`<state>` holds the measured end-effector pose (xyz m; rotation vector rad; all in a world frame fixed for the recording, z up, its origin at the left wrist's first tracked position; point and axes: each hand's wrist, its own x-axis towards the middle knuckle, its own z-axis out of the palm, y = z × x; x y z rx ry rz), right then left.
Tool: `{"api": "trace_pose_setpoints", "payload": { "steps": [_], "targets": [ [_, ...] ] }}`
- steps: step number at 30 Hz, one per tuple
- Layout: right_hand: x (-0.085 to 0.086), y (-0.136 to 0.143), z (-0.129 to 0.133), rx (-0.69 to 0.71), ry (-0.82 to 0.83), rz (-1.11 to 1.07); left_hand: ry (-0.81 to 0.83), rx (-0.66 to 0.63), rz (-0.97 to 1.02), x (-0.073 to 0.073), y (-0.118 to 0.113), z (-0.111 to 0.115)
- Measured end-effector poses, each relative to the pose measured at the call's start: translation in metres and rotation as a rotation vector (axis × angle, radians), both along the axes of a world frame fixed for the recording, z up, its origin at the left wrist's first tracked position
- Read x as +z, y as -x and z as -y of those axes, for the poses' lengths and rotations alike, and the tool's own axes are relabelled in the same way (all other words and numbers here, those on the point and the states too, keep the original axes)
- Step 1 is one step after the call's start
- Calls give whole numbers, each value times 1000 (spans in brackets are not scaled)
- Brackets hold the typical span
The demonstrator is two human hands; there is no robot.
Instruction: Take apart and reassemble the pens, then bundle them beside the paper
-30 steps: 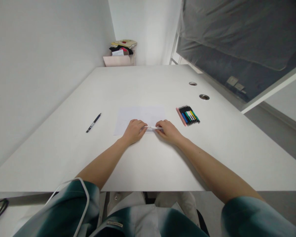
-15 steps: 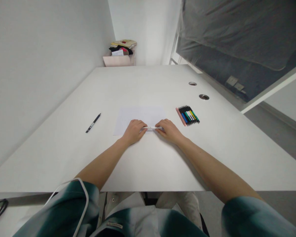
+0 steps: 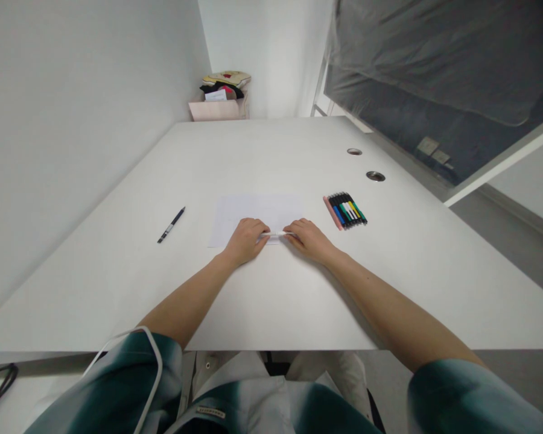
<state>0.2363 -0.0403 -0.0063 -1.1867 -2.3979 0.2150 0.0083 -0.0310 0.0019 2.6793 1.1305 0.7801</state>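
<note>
A slim white pen (image 3: 277, 233) lies crosswise between my two hands, over the near edge of a white paper sheet (image 3: 262, 208). My left hand (image 3: 245, 241) pinches its left end between thumb and fingers. At the other end, my right hand (image 3: 308, 240) is closed on the pen in the same way. My fingers hide both tips of it. Off to the left lies a single black pen (image 3: 171, 225), set at a slant. On the right, a row of several coloured pens (image 3: 345, 211) rests side by side, with a pink one at its left end.
The white table (image 3: 271, 301) runs far back to a pink box (image 3: 215, 111) with cloth items on top. Two round cable holes, the nearer one (image 3: 375, 176) rimmed in metal, sit near the right edge. A white cord (image 3: 156, 361) crosses my left sleeve.
Both hands keep their grip on the white pen in nearly the same place. My right fingers now cover a bit more of its right end.
</note>
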Motion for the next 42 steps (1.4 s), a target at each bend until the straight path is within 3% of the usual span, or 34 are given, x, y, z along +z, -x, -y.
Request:
{"api": "trace_pose_setpoints", "payload": {
  "steps": [32,42],
  "targets": [
    [3,-1,1,-25,-14,2,45,18,26,-1,0,-2],
    [6,-4,1,-106,8,-94,90,54,75,-1,1,-4]
  ]
}}
